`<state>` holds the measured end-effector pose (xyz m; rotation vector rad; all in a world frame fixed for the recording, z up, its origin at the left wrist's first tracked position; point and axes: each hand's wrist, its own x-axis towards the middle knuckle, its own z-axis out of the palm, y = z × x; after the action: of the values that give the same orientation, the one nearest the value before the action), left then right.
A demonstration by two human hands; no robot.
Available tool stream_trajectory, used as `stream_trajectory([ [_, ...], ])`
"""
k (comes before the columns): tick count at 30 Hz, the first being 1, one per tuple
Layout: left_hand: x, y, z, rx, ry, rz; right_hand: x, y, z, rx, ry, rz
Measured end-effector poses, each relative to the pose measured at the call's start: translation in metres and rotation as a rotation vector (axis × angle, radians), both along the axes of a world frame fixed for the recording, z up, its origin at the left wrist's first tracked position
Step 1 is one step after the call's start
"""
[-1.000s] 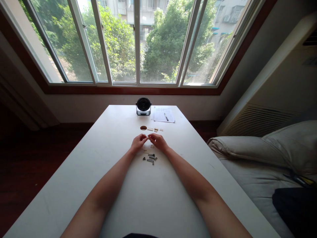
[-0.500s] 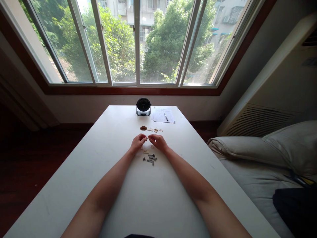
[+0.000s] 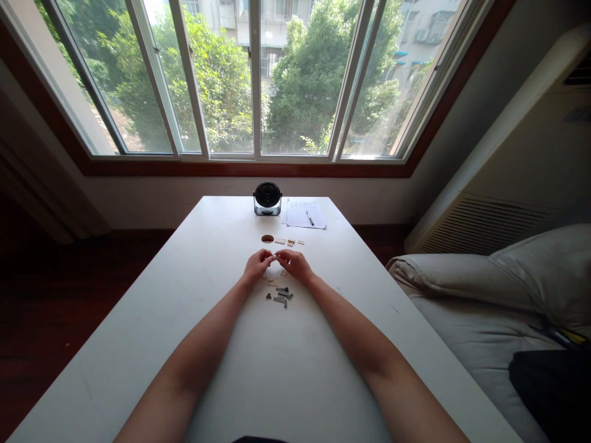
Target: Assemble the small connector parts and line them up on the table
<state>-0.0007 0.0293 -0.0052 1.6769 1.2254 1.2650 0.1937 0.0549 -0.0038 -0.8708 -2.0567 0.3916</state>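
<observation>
- Left hand (image 3: 257, 266) & right hand (image 3: 294, 264) meet fingertip to fingertip over the middle of the long white table (image 3: 194, 295), fingers curled in narrow; both pinch one tiny pale piece (image 3: 275, 259) between them. Too small to tell what it is.
- Both forearms lie stretched flat on the tabletop, wrists apart, hands angled in toward each other.
- Just under the hands, on the near side: small scatter of dark grey building-block bits (image 3: 280, 296), w/ a couple of pale tan bits (image 3: 271, 282) between them & the fingers.
- Just beyond the hands: row of small tan studded plates (image 3: 287, 241), & at its left end a flat round brown disc (image 3: 267, 239).
- Far end of table: small round black desk fan (image 3: 267, 198), upright, facing the person; just right of it a white printed paper sheet (image 3: 303, 214) w/ a dark pen (image 3: 309, 218) lying on top.
- Behind the table: wide white-framed window (image 3: 253, 80), green trees & buildings outside.
- Right of table: grey-beige cushioned sofa (image 3: 484, 289), something dark lying on its near corner.
</observation>
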Motion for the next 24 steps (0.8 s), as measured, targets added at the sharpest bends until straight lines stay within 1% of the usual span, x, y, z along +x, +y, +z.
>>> stream_trajectory([
  [10,-0.0001,0.0048,-0.0050,-0.018,-0.133,-0.017,-0.0002,-0.0001,0.0011,0.015,-0.023,0.058],
  [16,-0.0005,0.0034,-0.0026,-0.035,-0.093,-0.027,0.0013,-0.0013,0.0022,0.038,-0.042,0.028],
  [24,-0.0003,0.0000,0.0010,-0.030,-0.013,-0.013,0.0031,0.0010,-0.0011,0.016,-0.054,0.008],
])
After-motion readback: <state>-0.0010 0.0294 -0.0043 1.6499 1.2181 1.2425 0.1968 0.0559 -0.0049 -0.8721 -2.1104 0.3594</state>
